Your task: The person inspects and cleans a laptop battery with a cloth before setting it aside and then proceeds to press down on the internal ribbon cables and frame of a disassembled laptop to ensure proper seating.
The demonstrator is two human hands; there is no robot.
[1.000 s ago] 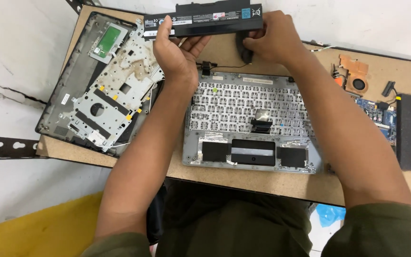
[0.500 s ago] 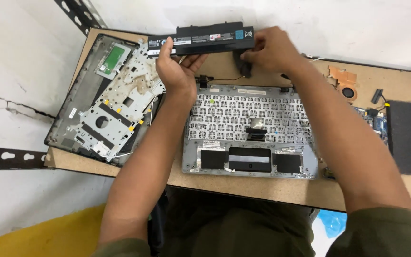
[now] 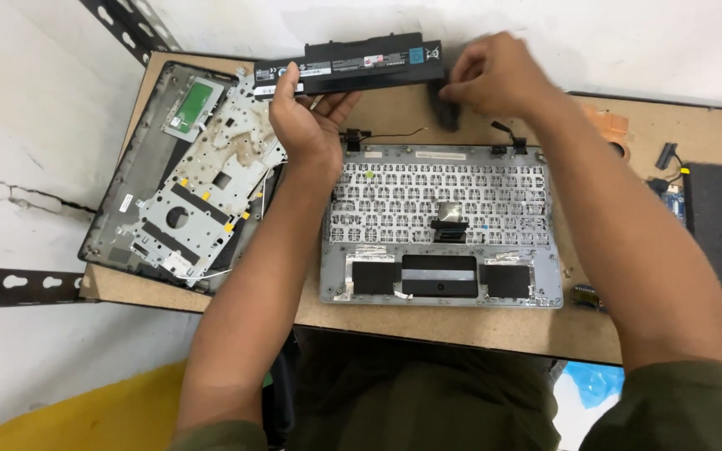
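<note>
Left hand (image 3: 309, 125), upper centre of the frame: fingers curled under and thumb over the left end of a long black bar-shaped laptop battery pack with white labels (image 3: 353, 67), grasping it and holding it raised above the far edge of the board. Right hand (image 3: 495, 79), upper centre-right: fingers bent down at the battery's right end, pinched on a small dark piece (image 3: 444, 108) there; blurred, so cannot tell how tight the clasp is.

Just below both hands, in the middle of the frame: a grey metal laptop palm-rest shell lying face down (image 3: 440, 225), with the back of its keyboard showing, black pads along its near edge, a short black ribbon cable at its centre and two hinges at its far edge.

Left of the frame: a dark plastic laptop base cover (image 3: 123, 200), tilted, bearing a silver perforated metal plate (image 3: 202, 192).

Far right: a flat black rectangular pad (image 3: 719, 225), beside a copper-coloured cooling part (image 3: 612, 129).

Under everything: a brown chipboard tabletop (image 3: 461, 321).
</note>
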